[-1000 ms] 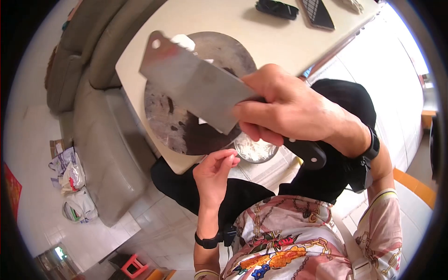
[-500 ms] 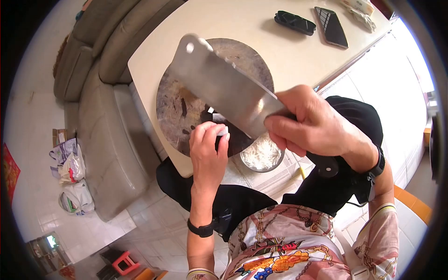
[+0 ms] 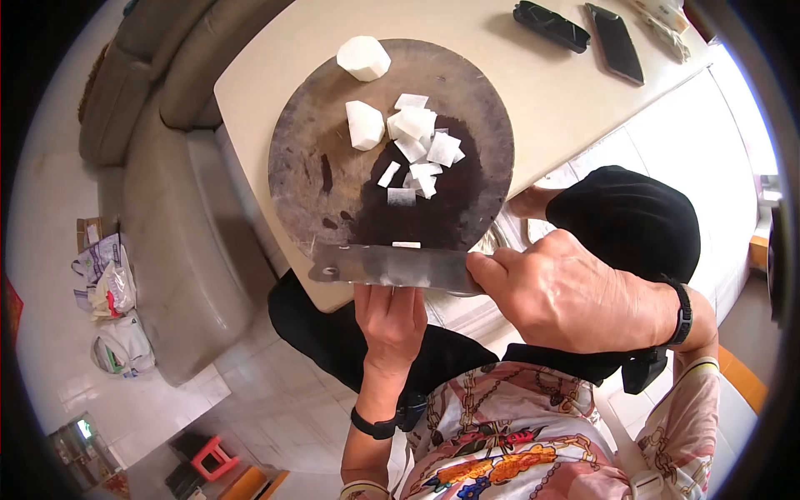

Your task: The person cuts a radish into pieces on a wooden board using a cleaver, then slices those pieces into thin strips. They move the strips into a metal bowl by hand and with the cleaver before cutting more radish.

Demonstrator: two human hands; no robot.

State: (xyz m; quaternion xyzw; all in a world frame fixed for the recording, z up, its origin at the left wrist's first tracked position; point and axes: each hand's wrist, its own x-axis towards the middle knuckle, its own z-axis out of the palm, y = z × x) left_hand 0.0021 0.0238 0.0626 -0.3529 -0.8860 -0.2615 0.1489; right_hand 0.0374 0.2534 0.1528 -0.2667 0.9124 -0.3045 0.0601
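Observation:
My right hand [image 3: 567, 292] grips the handle of a cleaver [image 3: 392, 267], whose blade lies level across the near edge of a round wooden chopping board [image 3: 304, 167]. Behind the blade is my left hand [image 3: 390, 329], its fingers together and the tips hidden. A sliver of white radish piece [image 3: 406, 244] shows just past the blade, in line with those fingers. Farther up the board are thin radish slices [image 3: 414, 125] in a loose pile and two thick radish chunks, one upright [image 3: 363, 58] and one cut at an angle [image 3: 365, 125].
The board rests on a cream table [image 3: 250, 79]. At its far side are a black case [image 3: 551, 27] and a phone [image 3: 615, 43]. A grey sofa [image 3: 183, 250] stands to the left, with bags [image 3: 121, 333] on the floor beside it.
The cleaver has swung down from above the board to its near edge, uncovering the slices and chunks. My left hand, with the white radish piece, has drawn back towards me behind the blade.

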